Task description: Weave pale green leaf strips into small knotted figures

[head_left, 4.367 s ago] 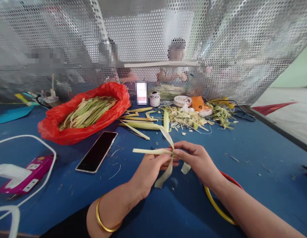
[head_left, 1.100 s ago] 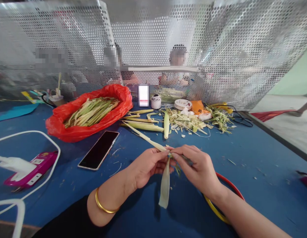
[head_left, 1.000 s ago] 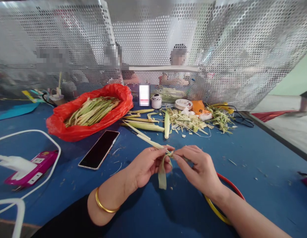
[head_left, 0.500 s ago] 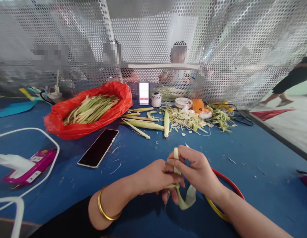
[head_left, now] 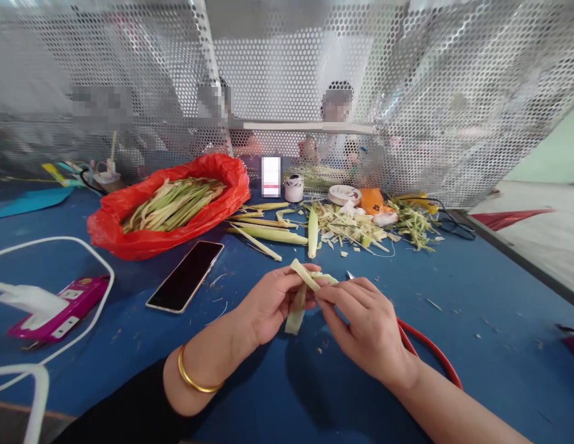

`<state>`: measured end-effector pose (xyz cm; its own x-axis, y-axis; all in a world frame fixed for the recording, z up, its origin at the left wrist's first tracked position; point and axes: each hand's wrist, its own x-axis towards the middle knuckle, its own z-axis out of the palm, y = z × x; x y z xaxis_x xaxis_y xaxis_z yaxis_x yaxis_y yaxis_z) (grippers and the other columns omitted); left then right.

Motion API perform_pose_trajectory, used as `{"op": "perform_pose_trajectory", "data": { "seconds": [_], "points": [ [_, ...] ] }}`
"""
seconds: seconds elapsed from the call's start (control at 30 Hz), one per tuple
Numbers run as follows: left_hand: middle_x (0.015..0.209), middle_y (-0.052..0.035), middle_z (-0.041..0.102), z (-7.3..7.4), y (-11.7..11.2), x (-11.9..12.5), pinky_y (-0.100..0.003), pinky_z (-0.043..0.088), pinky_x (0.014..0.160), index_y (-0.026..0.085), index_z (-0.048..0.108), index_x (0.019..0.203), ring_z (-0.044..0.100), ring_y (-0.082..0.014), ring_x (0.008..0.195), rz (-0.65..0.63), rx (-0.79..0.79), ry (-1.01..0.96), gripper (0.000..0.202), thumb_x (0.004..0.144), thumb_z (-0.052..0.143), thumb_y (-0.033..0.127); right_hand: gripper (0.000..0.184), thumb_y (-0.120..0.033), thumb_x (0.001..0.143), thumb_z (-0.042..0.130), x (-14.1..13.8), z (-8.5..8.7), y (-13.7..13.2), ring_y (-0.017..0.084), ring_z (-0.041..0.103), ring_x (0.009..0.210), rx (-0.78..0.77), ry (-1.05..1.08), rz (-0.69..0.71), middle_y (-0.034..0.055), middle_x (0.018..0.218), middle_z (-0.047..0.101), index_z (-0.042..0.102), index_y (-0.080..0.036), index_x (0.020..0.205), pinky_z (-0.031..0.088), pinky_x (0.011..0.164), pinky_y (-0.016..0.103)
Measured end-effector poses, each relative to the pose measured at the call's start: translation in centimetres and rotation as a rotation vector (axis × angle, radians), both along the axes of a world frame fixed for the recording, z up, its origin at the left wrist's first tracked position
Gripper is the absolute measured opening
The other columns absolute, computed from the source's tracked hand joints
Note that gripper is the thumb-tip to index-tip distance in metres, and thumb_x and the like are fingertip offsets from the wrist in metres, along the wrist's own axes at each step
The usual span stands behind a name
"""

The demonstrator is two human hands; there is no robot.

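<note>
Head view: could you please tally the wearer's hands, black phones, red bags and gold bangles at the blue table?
Hands: 2, left hand and right hand, both pinching a leaf strip
Black phone: 1
Red bag: 1
Gold bangle: 1
Total: 5

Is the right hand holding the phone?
No, the right hand and the left hand pinch a leaf strip, while the phone lies on the table.

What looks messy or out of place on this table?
Leaf trimmings lie strewn over the blue table near the perforated screen, with flecks around the smartphone. Left hand and right hand pinch a leaf strip; nothing looks damaged.
</note>
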<state>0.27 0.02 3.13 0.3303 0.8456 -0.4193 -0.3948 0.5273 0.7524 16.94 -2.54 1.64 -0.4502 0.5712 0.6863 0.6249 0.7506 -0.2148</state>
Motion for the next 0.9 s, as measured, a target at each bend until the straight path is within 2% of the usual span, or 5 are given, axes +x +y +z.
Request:
{"op": "perform_pose_trajectory", "data": {
  "seconds": [0.3,0.47,0.67,0.77,0.9],
  "points": [
    [0.092,-0.0082,0.075,0.2,-0.1,-0.1,-0.022,0.055,0.062,0.016,0.067,0.105,0.069,-0.0137,0.072,0.030,0.020,-0.038,0.026,0.079,0.065,0.012,0.012,-0.010,0.091,0.052,0.2,0.2,0.3,0.016,0.059,0.064,0.042,-0.093,-0.016,0.0029,0.077,0.068,0.060,-0.017,0.086,0.038,0.069,0.034],
    [0.088,-0.0081,0.075,-0.4,-0.5,0.6,-0.021,0.054,0.066,0.015,0.067,0.103,0.069,-0.0126,0.071,0.122,0.004,-0.029,0.022,0.081,0.063,0.010,0.021,-0.011,0.094,0.046,-0.6,-0.2,0.2,0.019,0.056,0.072,0.210,-0.286,0.004,0.0045,0.078,0.063,0.065,-0.015,0.101,0.040,0.076,0.036],
    [0.083,-0.0051,0.074,-0.9,-1.1,1.2,-0.018,0.051,0.065,0.016,0.068,0.097,0.067,-0.0107,0.069,0.092,0.012,-0.073,0.025,0.073,0.073,0.012,0.023,-0.009,0.092,0.048,-1.4,-0.9,0.0,0.019,0.057,0.075,0.303,-0.334,0.106,0.0025,0.075,0.062,0.068,-0.016,0.083,0.041,0.090,0.037],
    [0.079,-0.0034,0.073,-1.0,-1.2,1.4,-0.020,0.050,0.066,0.015,0.069,0.093,0.066,-0.0108,0.067,0.101,0.053,-0.064,0.027,0.067,0.078,0.013,0.019,-0.011,0.091,0.053,-1.0,-0.9,0.0,0.018,0.058,0.078,0.160,-0.090,0.078,0.0022,0.081,0.064,0.068,-0.020,0.083,0.044,0.081,0.035],
    [0.081,-0.0026,0.073,-0.7,-1.1,1.3,-0.022,0.051,0.069,0.015,0.072,0.092,0.067,-0.0121,0.071,0.102,0.207,0.109,0.024,0.069,0.077,0.018,0.011,-0.020,0.087,0.059,-0.3,-0.7,0.6,0.018,0.060,0.081,-0.264,0.381,-0.029,0.0049,0.088,0.064,0.066,-0.021,0.079,0.047,0.072,0.032]
  ]
}}
